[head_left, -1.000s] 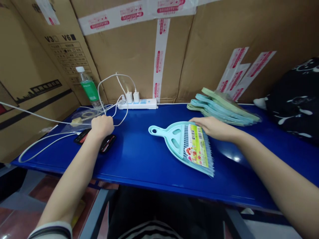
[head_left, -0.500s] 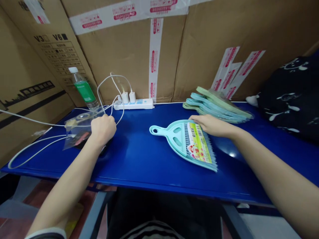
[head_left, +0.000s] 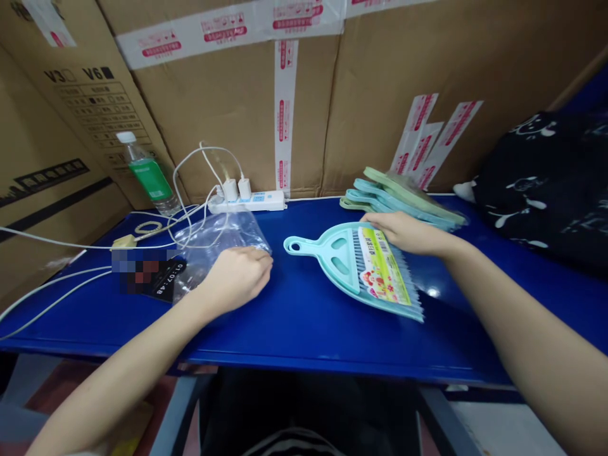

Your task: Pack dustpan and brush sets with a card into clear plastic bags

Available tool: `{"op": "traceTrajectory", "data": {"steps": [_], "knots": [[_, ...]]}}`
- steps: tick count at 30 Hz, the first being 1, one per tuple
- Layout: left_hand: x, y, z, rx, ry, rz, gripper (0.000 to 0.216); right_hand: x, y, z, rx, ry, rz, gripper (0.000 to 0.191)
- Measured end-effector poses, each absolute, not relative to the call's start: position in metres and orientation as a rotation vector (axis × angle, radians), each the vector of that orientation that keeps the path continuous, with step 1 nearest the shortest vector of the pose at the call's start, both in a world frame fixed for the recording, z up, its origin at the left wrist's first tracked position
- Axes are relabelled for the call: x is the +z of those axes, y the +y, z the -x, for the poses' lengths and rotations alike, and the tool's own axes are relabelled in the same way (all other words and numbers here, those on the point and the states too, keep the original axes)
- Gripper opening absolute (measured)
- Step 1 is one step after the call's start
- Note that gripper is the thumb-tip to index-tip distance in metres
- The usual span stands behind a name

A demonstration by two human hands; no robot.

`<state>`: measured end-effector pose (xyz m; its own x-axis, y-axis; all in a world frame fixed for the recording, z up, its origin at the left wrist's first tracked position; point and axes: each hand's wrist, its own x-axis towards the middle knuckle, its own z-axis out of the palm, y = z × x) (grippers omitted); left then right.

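Observation:
A light-blue dustpan and brush set (head_left: pixel 354 263) with a colourful label lies flat in the middle of the blue table (head_left: pixel 294 316), handle pointing left. My right hand (head_left: pixel 403 232) rests on its far right edge, fingers flat and together. My left hand (head_left: pixel 240 278) is closed on the near edge of a clear plastic bag (head_left: pixel 218 244), which lies spread on the table to the left of the dustpan. The bag partly covers a black phone (head_left: pixel 164 282) with a lit screen.
A stack of several bagged dustpan sets (head_left: pixel 403 196) lies behind my right hand. A white power strip (head_left: pixel 249 201) with chargers and cables, a green-labelled bottle (head_left: pixel 145 174), cardboard boxes along the back and a black bag (head_left: pixel 546 177) at the right edge surround the table.
My left hand has pulled the clear bag from the left side toward the middle of the table, uncovering the phone. My right hand has stayed on the dustpan.

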<state>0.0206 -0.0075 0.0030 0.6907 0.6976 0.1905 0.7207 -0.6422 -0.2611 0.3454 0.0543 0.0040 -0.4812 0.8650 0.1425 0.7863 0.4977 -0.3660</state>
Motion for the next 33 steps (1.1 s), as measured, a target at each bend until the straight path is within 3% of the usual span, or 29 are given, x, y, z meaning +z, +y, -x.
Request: {"op": "traceTrajectory", "data": {"steps": [6,14,21,33], "knots": [[-0.001,-0.016,-0.026,-0.222,-0.698,2.859,0.035,0.006,0.053,-0.344,0.457,-2.412,1.32,0.016],[0.005,-0.009,-0.019,-0.046,-0.865,2.866,0.045,0.005,0.051,-0.338,0.552,-2.394,1.381,0.013],[0.004,-0.007,-0.016,0.035,-0.825,2.858,0.04,0.003,0.051,-0.339,0.585,-2.405,1.381,0.017],[0.006,-0.009,-0.02,-0.05,-0.689,2.865,0.042,0.009,0.045,-0.334,0.552,-2.467,1.297,0.027]]}}
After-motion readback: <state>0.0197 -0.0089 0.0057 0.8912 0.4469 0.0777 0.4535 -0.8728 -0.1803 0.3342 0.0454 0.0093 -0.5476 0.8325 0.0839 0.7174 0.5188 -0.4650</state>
